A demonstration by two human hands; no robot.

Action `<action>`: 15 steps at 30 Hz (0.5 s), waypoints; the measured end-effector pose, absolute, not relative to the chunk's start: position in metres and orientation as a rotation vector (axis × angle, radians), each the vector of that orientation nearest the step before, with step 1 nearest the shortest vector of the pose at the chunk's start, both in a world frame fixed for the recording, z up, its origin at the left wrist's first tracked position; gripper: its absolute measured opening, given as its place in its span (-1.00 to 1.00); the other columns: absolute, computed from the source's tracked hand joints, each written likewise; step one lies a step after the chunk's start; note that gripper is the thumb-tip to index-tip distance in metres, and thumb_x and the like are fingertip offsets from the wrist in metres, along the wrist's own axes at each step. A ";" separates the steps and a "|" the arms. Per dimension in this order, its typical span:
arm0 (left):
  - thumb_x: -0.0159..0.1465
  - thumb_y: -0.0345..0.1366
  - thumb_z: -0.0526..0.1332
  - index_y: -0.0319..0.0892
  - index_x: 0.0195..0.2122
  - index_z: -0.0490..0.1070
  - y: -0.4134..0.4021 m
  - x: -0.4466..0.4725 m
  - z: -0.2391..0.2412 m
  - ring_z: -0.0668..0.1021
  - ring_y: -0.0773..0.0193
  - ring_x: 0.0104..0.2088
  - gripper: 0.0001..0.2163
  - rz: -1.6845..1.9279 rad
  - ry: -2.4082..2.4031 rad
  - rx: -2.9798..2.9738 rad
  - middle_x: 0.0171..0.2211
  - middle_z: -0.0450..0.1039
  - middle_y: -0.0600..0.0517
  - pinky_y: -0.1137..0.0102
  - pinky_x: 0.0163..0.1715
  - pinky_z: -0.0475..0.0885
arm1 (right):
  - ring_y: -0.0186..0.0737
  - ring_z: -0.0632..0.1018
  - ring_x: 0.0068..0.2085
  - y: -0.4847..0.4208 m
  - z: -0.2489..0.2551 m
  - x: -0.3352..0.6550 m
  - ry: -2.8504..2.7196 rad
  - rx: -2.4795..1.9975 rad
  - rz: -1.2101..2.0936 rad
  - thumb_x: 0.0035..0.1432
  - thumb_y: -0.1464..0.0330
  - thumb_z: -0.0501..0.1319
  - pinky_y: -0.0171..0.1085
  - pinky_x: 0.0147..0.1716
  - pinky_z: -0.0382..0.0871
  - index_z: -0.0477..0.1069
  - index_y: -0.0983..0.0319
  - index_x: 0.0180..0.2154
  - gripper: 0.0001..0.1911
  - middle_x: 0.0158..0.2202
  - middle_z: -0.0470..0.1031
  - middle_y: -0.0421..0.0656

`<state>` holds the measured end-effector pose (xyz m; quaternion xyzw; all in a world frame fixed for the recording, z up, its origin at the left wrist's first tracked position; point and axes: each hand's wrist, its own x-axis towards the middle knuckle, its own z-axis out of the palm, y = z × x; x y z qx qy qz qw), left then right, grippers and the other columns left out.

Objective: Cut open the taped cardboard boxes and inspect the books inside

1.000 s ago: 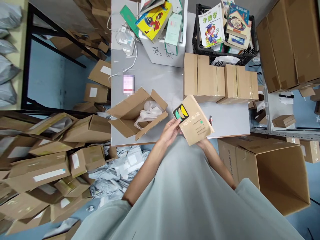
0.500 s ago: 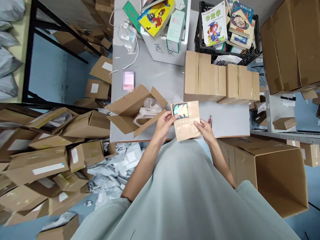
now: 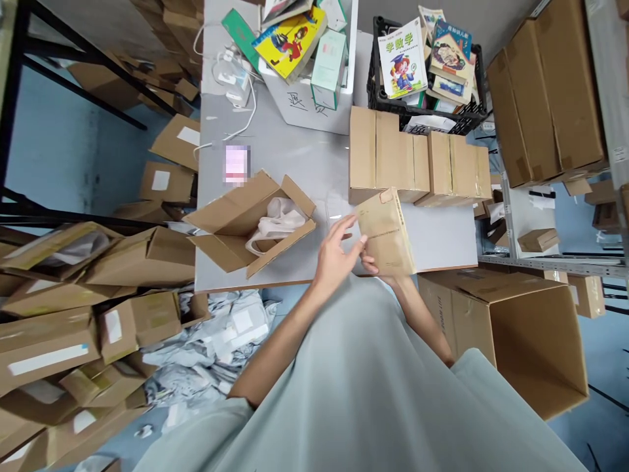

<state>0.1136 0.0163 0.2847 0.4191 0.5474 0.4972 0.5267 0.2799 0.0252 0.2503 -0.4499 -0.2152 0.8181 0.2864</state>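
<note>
I hold a tan paperback book (image 3: 386, 233) upright over the near edge of the grey table (image 3: 295, 157), its plain back cover facing me. My right hand (image 3: 376, 269) grips it from below, mostly hidden behind the book. My left hand (image 3: 337, 252) touches the book's left edge with fingers spread and thumb near the cover. To the left on the table lies an open cardboard box (image 3: 250, 223) with white plastic wrap (image 3: 275, 219) inside.
Sealed cardboard boxes (image 3: 413, 157) stand behind the book. A white bin (image 3: 314, 98) and a black crate (image 3: 422, 59) hold books at the back. A large open carton (image 3: 521, 334) sits on the floor at right. Piled boxes (image 3: 88, 308) and grey mailers (image 3: 216, 341) lie at left.
The book has been turned over from its printed front cover to the plain back. My left hand has loosened its grip and now rests open against the edge.
</note>
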 end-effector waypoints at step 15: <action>0.18 0.00 0.60 -0.13 0.21 0.56 0.024 0.096 0.251 0.73 -0.01 0.04 -0.37 1.116 1.199 0.749 0.00 0.73 -0.15 0.13 0.14 0.61 | -0.38 -0.10 -0.66 0.009 0.236 0.264 -0.131 -0.806 2.523 0.56 0.05 -0.01 -0.33 -0.67 -0.04 0.23 0.09 -0.30 -0.62 -0.58 0.07 -0.42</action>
